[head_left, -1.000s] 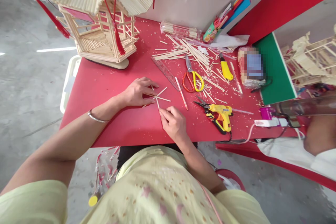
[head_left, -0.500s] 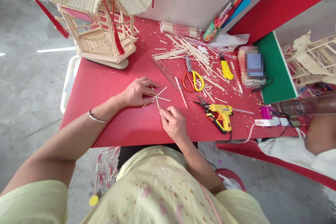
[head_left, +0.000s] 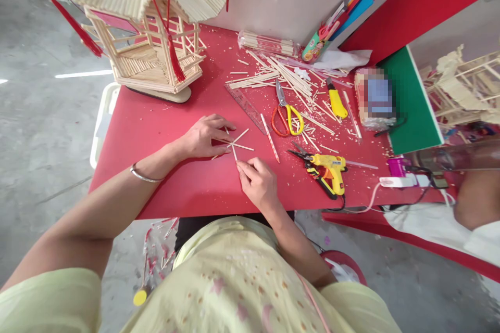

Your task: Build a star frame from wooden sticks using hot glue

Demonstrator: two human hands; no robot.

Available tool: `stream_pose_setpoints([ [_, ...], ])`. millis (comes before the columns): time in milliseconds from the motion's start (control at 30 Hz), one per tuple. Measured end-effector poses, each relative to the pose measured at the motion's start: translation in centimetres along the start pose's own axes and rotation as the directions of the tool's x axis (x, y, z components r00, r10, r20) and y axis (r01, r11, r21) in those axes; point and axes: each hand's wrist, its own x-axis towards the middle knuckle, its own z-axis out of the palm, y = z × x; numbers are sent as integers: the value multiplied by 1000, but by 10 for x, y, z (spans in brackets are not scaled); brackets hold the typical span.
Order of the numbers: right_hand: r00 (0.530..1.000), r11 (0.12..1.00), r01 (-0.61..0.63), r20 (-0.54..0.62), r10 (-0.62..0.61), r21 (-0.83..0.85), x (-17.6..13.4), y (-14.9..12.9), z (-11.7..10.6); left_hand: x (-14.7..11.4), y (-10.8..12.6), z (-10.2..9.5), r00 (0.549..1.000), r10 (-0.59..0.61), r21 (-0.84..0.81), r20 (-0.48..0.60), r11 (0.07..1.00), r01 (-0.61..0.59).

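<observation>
Several thin wooden sticks (head_left: 244,147) cross each other in a star shape, low on the red tabletop. From the left, my left hand (head_left: 206,137) grips them, thumb and fingers on either side of the crossing; part of the sticks is hidden beneath it. My right hand (head_left: 258,181) pinches the near end of one pale stick (head_left: 234,153), whose other end meets the crossing. A red-and-white pencil (head_left: 270,138) lies just right of the star. Beyond it are scissors (head_left: 288,114) with one red and one yellow handle, and a clear ruler (head_left: 246,108).
A stick-built pavilion model (head_left: 156,57) with red tassels stands back left. Loose sticks (head_left: 289,75) and scraps litter the back. To the right lie a yellow glue gun (head_left: 330,169), black-and-yellow pliers (head_left: 318,177), a yellow cutter (head_left: 336,102) and a power strip (head_left: 402,181). Another person's arm (head_left: 474,197) shows at far right.
</observation>
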Motion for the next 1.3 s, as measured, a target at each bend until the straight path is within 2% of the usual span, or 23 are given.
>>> stream_pose_setpoints([
  [600, 1000, 1000, -2, 1, 2, -1, -1, 0, 1, 1, 2, -1, 999, -42, -2, 25, 999, 42],
  [1300, 1000, 1000, -8, 6, 8, -4, -1, 0, 1, 0, 0, 1, 999, -31, 5, 18, 1000, 31],
])
